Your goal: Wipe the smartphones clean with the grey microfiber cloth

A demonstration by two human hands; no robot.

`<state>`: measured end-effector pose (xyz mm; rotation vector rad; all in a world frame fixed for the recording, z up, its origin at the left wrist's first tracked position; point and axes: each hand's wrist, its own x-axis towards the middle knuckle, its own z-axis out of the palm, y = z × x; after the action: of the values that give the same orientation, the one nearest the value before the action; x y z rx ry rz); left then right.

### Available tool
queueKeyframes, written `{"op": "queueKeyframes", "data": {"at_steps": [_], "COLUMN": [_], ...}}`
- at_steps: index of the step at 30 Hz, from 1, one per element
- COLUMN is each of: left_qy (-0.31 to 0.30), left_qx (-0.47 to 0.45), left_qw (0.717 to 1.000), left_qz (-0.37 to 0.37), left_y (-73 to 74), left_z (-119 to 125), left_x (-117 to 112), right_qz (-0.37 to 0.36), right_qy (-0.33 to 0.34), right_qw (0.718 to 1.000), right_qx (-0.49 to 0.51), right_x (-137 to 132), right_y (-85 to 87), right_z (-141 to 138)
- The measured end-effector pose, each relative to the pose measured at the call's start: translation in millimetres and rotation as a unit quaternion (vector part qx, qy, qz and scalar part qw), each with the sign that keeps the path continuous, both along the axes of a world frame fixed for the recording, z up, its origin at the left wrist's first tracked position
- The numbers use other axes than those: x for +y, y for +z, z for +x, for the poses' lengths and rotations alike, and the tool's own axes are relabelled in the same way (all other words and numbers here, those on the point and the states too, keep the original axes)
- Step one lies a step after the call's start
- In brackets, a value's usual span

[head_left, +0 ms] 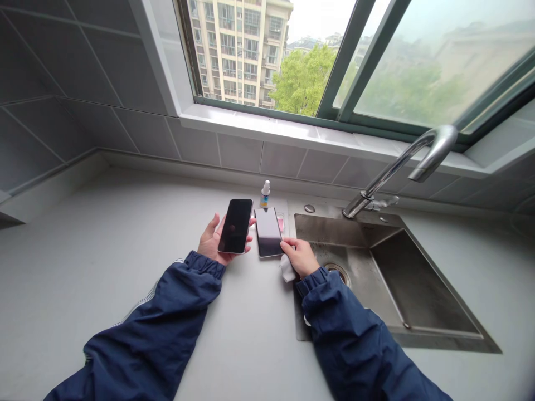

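Observation:
My left hand [209,240] is wrapped round a black smartphone [235,227], its dark screen facing up. Just right of it is a second smartphone [268,231], whose screen reflects light. My right hand [304,259] pinches that phone at its lower right corner, and a crumpled white cloth [287,269] hangs from under the same hand. Whether the second phone rests on the counter or is raised, I cannot tell. Behind it, partly hidden, lies a clear piece with a pink patch [281,224]. A small spray bottle [265,195] with a white top stands upright beyond the phones.
A steel sink [397,341] is set into the white counter [104,250] at the right, close to my right forearm. Its chrome faucet [378,181] arches up at the back. Along the rear runs a tiled wall [238,150] below a window with a partly open pane.

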<state>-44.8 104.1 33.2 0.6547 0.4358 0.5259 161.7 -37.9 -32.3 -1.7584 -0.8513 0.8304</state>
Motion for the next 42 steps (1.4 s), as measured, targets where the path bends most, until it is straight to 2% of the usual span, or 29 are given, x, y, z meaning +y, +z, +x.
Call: {"op": "queueKeyframes", "data": {"at_steps": [6,11,17,20,25,28,32,36,42], "left_qy": [0.009,0.020,0.019,0.009,-0.013,-0.048,-0.085,-0.095,-0.120], "left_qx": [0.007,0.018,-0.004,-0.005,-0.046,-0.065,-0.065,-0.049,-0.024], "left_qw": [1.000,0.999,0.999,0.999,0.999,0.997,0.993,0.993,0.991], "left_qz": [0.014,0.021,0.048,0.038,0.022,-0.010,-0.052,-0.051,-0.059], "left_y": [-4.8,-1.6,-0.6,-1.4,4.0,5.0,-3.3,-9.7,-7.0], "left_z": [2.7,3.1,5.5,7.5,19.2,31.0,39.5,38.3,38.3], "left_x": [0.1,-2.6,-5.6,-10.4,-39.4,-64.9,-86.8,-89.4,-88.8], "right_qz": [0.005,0.013,0.033,0.054,0.093,0.118,0.144,0.197,0.296], "right_qy": [-0.037,-0.079,-0.102,-0.119,-0.149,-0.144,-0.142,-0.181,-0.257], "right_qw": [0.999,0.996,0.994,0.991,0.983,0.972,0.953,0.932,0.896], "right_qx": [0.033,0.039,-0.009,-0.015,0.059,0.141,0.225,0.246,0.208], "right_x": [9.2,13.8,11.8,5.8,-16.0,-30.1,-39.6,-40.3,-37.5], "right_y": [-10.2,-13.3,4.6,14.9,24.2,26.9,29.3,32.9,41.0], "right_z": [-8.3,-22.8,-31.7,-30.8,-19.5,-11.9,-1.8,8.5,6.3]}}
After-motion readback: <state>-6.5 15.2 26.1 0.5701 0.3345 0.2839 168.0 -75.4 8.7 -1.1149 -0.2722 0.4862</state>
